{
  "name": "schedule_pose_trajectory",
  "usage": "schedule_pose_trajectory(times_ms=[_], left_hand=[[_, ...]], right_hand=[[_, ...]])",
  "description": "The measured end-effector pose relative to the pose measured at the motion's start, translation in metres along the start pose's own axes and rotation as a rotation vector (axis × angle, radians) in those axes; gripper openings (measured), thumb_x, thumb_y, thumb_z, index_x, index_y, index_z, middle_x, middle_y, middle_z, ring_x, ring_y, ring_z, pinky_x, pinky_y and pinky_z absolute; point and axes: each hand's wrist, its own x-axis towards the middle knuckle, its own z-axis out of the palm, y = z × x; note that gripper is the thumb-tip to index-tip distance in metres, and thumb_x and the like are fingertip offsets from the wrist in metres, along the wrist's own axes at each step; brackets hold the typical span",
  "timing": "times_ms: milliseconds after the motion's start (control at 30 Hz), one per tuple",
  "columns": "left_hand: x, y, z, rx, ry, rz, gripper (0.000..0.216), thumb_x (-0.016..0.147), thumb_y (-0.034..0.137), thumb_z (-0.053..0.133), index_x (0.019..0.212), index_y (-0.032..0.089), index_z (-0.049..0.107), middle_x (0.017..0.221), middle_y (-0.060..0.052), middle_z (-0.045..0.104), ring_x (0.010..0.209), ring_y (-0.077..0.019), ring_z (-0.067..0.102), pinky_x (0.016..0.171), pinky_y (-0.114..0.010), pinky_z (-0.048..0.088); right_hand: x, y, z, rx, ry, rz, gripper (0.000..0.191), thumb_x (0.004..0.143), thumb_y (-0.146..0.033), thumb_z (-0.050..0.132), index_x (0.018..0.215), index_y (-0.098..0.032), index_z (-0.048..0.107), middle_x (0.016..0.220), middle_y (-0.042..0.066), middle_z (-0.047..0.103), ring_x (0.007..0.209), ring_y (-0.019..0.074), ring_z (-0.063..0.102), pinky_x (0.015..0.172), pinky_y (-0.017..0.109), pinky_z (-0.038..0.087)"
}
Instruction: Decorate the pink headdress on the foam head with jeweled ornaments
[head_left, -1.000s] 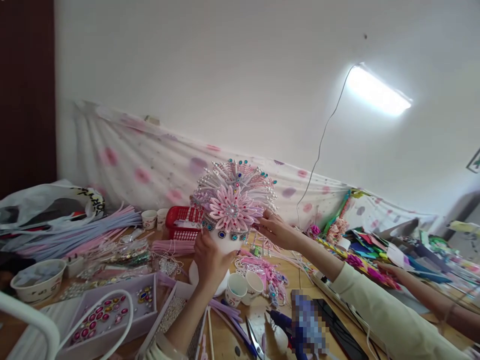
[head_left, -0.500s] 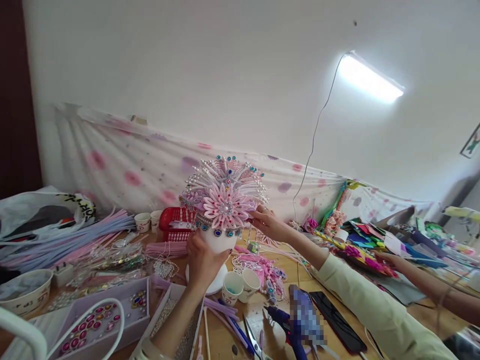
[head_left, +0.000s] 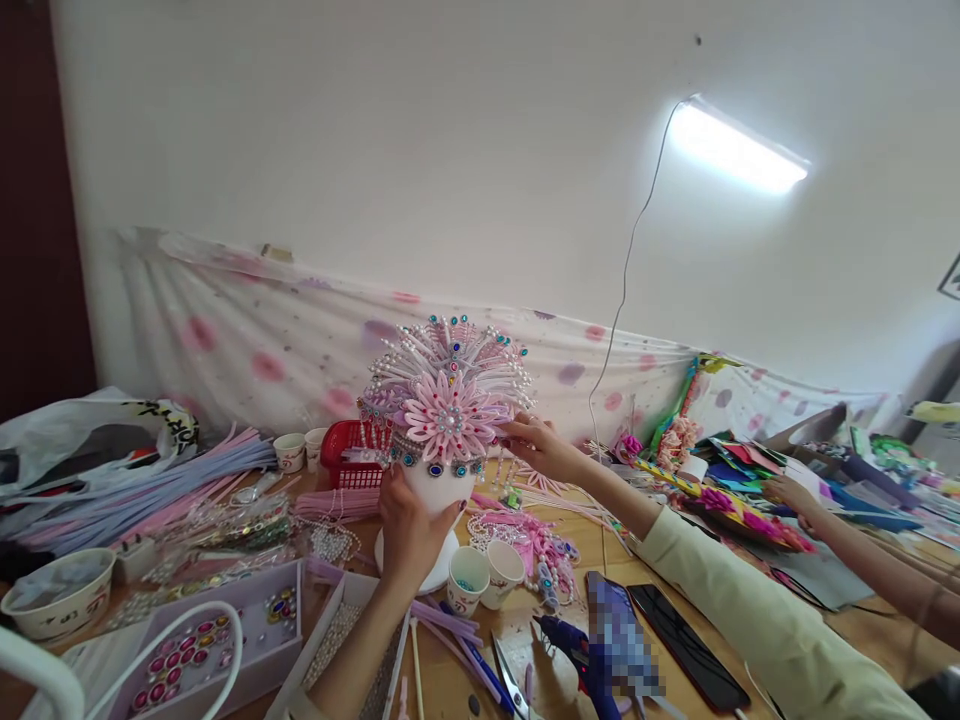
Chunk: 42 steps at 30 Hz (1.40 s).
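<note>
A pink and white headdress (head_left: 452,412), with a large petal flower, pearl sprays and blue gems along a silver band, sits on a white head form (head_left: 437,492) on a round stand. My left hand (head_left: 409,528) is wrapped round the lower left of the form, thumb across its front. At the headdress's right edge, the fingers of my right hand (head_left: 546,448) are closed on its purple petals; the fingertips are partly hidden. Two paper cups (head_left: 468,583) stand close in front of the form, one with small turquoise beads.
Scissors (head_left: 511,675), a blue glue gun (head_left: 574,650) and a black phone (head_left: 690,640) lie in front. Left are a lilac gem tray (head_left: 259,655), a pearl box (head_left: 337,590) and pipe cleaners (head_left: 172,480). A co-worker's hand (head_left: 793,492) is at right, near a flowered piece (head_left: 742,515).
The view has shifted slightly. My hands keep their places on the head form and headdress. The co-worker's hand at right has lifted a little from the flowered piece.
</note>
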Motion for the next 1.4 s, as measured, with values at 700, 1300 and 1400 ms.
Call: schedule_pose_trajectory(times_ms=[700, 1300, 1400], left_hand=[[0.006, 0.003, -0.023, 0.016, -0.120, 0.004, 0.093, 0.065, 0.032, 0.084, 0.137, 0.014, 0.027, 0.136, -0.020, 0.044, 0.136, -0.0400, 0.043, 0.110, -0.053, 0.037], [0.008, -0.020, -0.046, 0.069, -0.139, 0.077, 0.096, 0.059, 0.030, 0.086, 0.135, 0.014, 0.030, 0.131, -0.020, 0.047, 0.129, -0.0412, 0.048, 0.106, -0.056, 0.041], [0.010, -0.023, -0.050, 0.068, -0.140, 0.095, 0.091, 0.059, 0.028, 0.084, 0.131, 0.013, 0.032, 0.128, -0.018, 0.048, 0.128, -0.0411, 0.049, 0.106, -0.056, 0.041]], right_hand=[[-0.047, -0.049, -0.061, 0.076, 0.310, 0.277, 0.047, 0.101, -0.048, 0.033, 0.080, -0.020, 0.066, 0.043, -0.006, 0.049, 0.043, 0.0131, 0.050, 0.056, 0.028, 0.042], [-0.051, -0.071, -0.059, 0.576, 0.962, 0.344, 0.026, 0.087, -0.036, 0.057, 0.104, -0.021, 0.070, 0.073, -0.001, 0.068, 0.049, 0.0097, 0.060, 0.053, 0.028, 0.048], [-0.053, -0.080, -0.050, 0.726, 1.053, 0.369, 0.030, 0.090, -0.041, 0.053, 0.112, -0.023, 0.066, 0.057, -0.008, 0.047, 0.042, 0.0091, 0.046, 0.044, 0.026, 0.040]])
